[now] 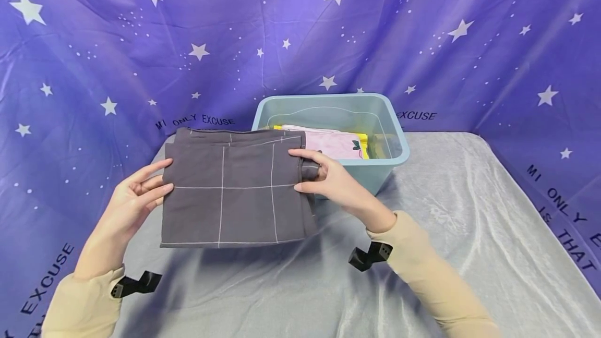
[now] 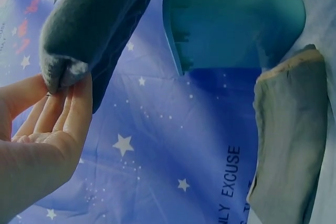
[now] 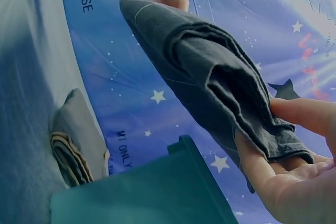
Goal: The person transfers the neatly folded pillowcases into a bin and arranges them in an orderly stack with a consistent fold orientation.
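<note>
A folded dark grey cloth with thin white grid lines is held up in the air between both hands. My left hand pinches its left edge between thumb and fingers; the left wrist view shows the rounded fold there. At the right edge my right hand grips the layers, thumb on one face and fingers on the other. The right wrist view shows several loose layers opening at that end. The cloth covers the left front of a light blue plastic bin in the head view.
Inside the bin lie a pink folded cloth with a leaf print and something yellow. Another folded cloth, greyish with tan edges, lies by the bin, hidden in the head view. A grey velvety cover spreads over the table before a purple star curtain.
</note>
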Tool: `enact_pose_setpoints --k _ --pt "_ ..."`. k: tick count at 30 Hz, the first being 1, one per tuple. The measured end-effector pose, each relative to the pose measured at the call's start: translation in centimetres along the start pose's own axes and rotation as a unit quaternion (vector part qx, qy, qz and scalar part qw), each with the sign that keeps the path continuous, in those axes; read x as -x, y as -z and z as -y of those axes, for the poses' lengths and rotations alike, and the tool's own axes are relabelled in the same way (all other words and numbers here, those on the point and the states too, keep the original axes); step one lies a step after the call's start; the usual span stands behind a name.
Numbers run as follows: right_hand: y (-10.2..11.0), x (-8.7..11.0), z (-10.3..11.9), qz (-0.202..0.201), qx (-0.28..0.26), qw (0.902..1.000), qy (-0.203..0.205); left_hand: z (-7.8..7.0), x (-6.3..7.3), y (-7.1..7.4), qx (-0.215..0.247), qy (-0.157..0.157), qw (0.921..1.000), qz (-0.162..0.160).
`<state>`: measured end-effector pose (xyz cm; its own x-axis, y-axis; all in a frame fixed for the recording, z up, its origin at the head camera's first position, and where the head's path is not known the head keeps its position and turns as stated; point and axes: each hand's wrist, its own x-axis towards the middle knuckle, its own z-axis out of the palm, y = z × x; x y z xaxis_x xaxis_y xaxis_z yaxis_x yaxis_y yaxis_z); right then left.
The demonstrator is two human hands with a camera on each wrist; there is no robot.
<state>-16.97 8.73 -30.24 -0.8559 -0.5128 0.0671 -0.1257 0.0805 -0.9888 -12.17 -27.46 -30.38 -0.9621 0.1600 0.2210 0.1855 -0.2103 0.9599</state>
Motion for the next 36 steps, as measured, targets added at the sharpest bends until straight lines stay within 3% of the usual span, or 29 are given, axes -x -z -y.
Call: enact_pose_setpoints --k 6,10,18,26,36 --pt "0.7 0.2 0.3 0.005 -0.041 0.9991 -0.001 0.2 -1.0 -0.8 -0.001 0.004 0.9999 -0.010" --pt "1.3 0.4 0.4 -0.005 -0.032 0.9994 0.005 0.2 -1.7 -1.4 -0.004 0.005 0.9999 -0.010" --pt "2.7 0.7 0.3 -0.008 -0.055 0.9984 0.010 0.4 -3.2 -2.5 0.016 0.003 0.9995 0.028" --pt "4.0 1.2 0.4 -0.037 -0.037 0.9986 0.001 0.7 -4.6 -3.6 0.020 0.021 0.9992 0.028" --pt "5.3 1.6 0.4 -0.051 -0.060 0.9969 0.009 1.1 -6.0 -4.8 0.021 0.032 0.9987 0.033"
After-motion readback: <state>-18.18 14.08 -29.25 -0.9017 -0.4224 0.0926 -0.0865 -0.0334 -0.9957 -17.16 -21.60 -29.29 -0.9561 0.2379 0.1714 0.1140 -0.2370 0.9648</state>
